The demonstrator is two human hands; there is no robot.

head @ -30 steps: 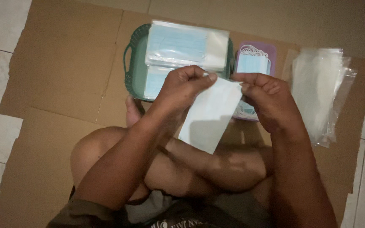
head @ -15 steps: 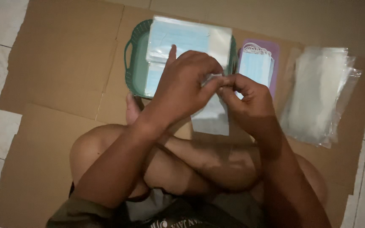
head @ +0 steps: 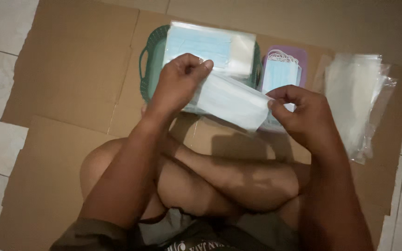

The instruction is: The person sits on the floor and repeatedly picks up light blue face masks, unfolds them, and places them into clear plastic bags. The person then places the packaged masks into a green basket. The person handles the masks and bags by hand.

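Two hands grip my packed mask (head: 231,100) just before the green basket (head: 149,65), left hand (head: 177,83) and right hand (head: 301,111) pinching opposite ends of its long axis.

A pale blue face mask (head: 231,100) in a clear sleeve is shown. A green basket (head: 150,65) and a purple tray (head: 298,55) are seen on brown cardboard (head: 70,60). Clear plastic bags (head: 357,100) are noted.

Bare brown cardboard sheet (head: 70,60) is lying open across the left of the frame, giving a hand free passage. At upper centre, the green plastic basket (head: 149,69), the purple tray (head: 298,55) and the stack of clear plastic sleeves (head: 357,97) at right are crowding the way. Crossed legs (head: 219,181) are blocking the lower centre.
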